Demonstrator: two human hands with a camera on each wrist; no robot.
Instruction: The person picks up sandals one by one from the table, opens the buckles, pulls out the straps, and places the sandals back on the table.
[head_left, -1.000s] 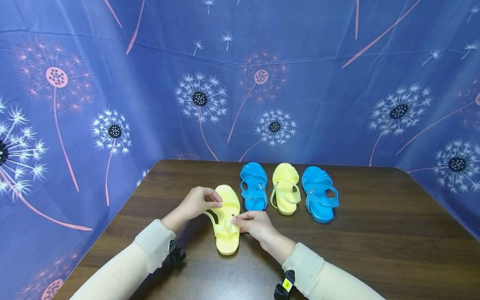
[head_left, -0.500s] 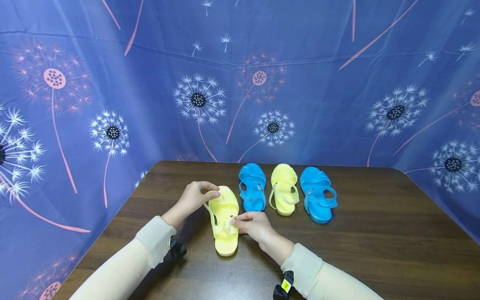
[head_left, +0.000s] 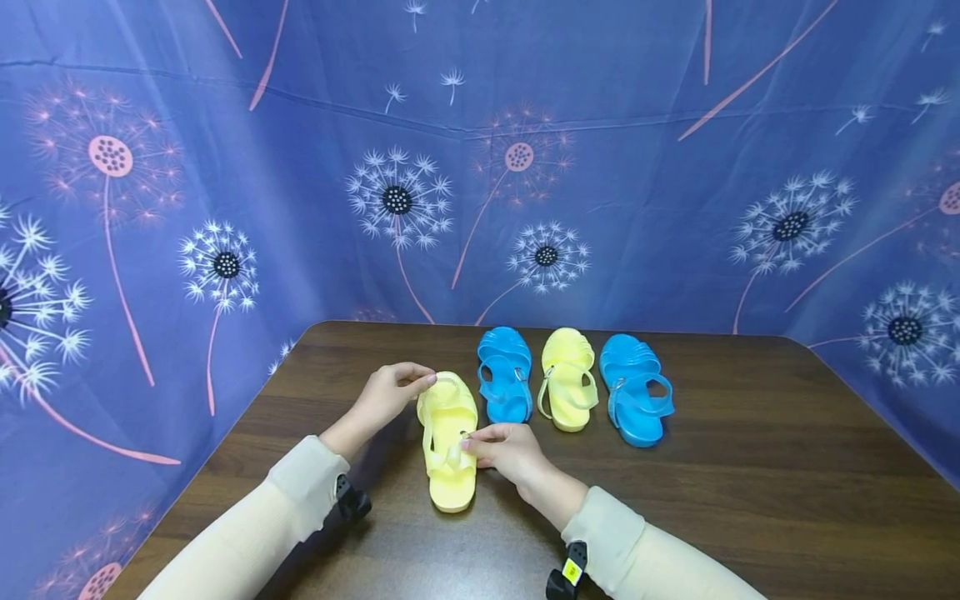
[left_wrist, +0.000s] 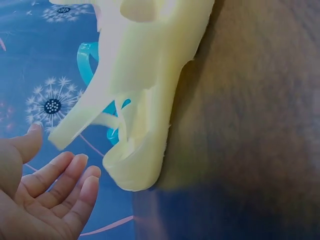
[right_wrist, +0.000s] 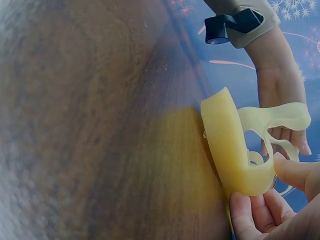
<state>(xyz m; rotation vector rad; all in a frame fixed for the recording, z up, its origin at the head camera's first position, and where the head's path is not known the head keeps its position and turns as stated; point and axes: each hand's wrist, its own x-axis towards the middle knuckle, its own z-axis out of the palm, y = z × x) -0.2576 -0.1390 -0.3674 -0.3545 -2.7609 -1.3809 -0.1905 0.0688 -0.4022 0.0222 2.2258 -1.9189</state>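
A yellow sandal [head_left: 452, 492] lies on the table with its toe pointing away from me. My right hand [head_left: 513, 454] pinches its right side by the strap joint; in the right wrist view thumb and fingers close on the sandal's edge. Beside the toe is my left hand [head_left: 384, 402]. From the left wrist, its fingers [left_wrist: 65, 187] are loosely bent and spread from the thumb, just short of the loose end of the pale yellow strap [left_wrist: 77, 117]. That strap is raised off the sole and runs forward over the toe in the head view.
Right of the yellow sandal stand a blue sandal [head_left: 510, 407], another yellow sandal [head_left: 572, 410] and a second blue sandal [head_left: 641, 425] in a row. The brown wooden table [head_left: 750, 467] ends at a blue dandelion-print cloth [head_left: 637, 167] behind.
My left hand has moved slightly up and left, bringing the strap from the sandal's left side forward over the toe, and has let go of it. The right hand keeps its grip.
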